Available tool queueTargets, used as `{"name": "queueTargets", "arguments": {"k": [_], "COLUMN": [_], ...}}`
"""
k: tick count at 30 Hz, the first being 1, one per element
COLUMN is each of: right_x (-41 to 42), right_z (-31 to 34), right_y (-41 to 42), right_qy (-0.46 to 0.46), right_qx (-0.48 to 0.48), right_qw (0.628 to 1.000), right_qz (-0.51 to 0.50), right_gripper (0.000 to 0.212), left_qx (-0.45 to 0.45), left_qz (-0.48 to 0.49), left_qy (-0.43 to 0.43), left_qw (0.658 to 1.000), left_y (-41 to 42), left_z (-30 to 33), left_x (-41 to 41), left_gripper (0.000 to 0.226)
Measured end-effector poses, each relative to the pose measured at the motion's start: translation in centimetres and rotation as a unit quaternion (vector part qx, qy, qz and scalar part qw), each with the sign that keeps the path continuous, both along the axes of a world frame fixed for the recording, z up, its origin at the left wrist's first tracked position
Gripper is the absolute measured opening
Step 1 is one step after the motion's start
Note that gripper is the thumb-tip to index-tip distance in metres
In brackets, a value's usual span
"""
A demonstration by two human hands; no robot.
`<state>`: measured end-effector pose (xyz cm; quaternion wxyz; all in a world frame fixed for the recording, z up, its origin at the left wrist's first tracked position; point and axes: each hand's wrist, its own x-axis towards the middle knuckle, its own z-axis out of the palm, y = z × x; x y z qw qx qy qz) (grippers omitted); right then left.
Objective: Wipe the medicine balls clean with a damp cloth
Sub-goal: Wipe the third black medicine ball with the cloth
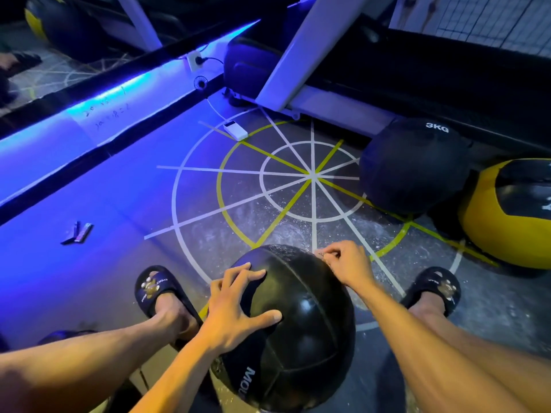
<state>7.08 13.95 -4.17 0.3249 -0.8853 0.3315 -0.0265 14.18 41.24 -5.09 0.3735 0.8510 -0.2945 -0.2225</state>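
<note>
A black medicine ball (pixel 298 329) sits on the floor (pixel 125 210) between the person's feet. The left hand (pixel 235 302) presses on it with spread fingers; the right hand (pixel 343 263) pinches something small, unclear what, at its top edge. Beyond lie a dark 3KG ball (pixel 414 165) and a yellow ball (pixel 507 216).

1. Under your hands, the black medicine ball (pixel 298 323) looks like glossy, smooth leather or vinyl with raised seams, its top speckled with droplets.
2. At two o'clock, the 3KG ball (pixel 414 165) looks matt and soft-skinned, slightly wrinkled.
3. At three o'clock, the yellow-and-black ball (pixel 507 216) shows a smooth, faint sheen.
4. The floor (pixel 119 204) looks like matt grey rubber, wet-speckled at twelve o'clock.
5. Your slippers (pixel 158 287) look like matt moulded foam or rubber.
</note>
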Motion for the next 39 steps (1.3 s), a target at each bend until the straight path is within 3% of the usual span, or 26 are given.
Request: {"name": "queueTargets", "arguments": {"k": [2,6,10,12,17,20,23,26,29,34,37,39], "right_x": [0.5,-0.5,-1.2,-1.0,0.3,0.5,0.7,0.6,0.4,0.0,0.6,1.9], "right_z": [0.7,2.3,1.4,1.3,2.1,1.6,2.1,3.2,2.5,-0.7,-0.4,0.9], "right_y": [1.9,5.3,0.2,0.6,5.5,2.1,1.1,4.5,5.5,-0.7,0.0,2.3], "right_qy": [-0.023,-0.105,0.018,0.041,-0.067,-0.016,-0.036,-0.099,-0.086,0.075,0.036,-0.037], "right_qx": [-0.018,-0.044,-0.007,-0.03,-0.125,-0.038,0.058,0.019,-0.061,0.013,0.033,0.059], "right_qw": [0.999,0.98,0.999,0.998,0.971,0.997,0.998,0.989,0.971,0.996,0.999,0.996], "right_qz": [0.02,0.163,0.034,0.028,0.192,0.071,0.012,0.112,0.216,0.044,0.014,0.064], "right_gripper": [0.014,0.013,0.011,0.012,0.011,0.013,0.005,0.007,0.016,0.011,0.009,0.01], "left_qx": [-0.005,0.005,0.006,0.005,0.006,-0.002,0.006,-0.001,0.0,-0.001,-0.008,-0.001], "left_qz": [-0.013,-0.045,-0.055,-0.061,-0.058,-0.055,-0.057,-0.053,-0.05,-0.059,-0.059,-0.059], "left_qy": [0.005,0.003,0.007,0.001,0.002,0.01,0.008,0.004,0.002,-0.001,0.001,0.0], "left_qw": [1.0,0.999,0.998,0.998,0.998,0.998,0.998,0.999,0.999,0.998,0.998,0.998], "left_y": [-0.2,-0.3,-0.7,-1.0,-0.9,-0.8,-1.0,-1.0,-0.9,-1.1,-1.1,-1.2], "left_z": [0.0,0.0,-0.1,0.0,0.0,0.1,0.4,0.4,0.3,0.3,0.2,0.2], "left_x": [0.3,1.1,0.6,0.3,0.4,0.2,0.1,0.0,0.0,-0.6,-0.3,0.0], "left_gripper": [0.084,0.083,0.083,0.083,0.083,0.083,0.082,0.084,0.085,0.082,0.082,0.081]}}
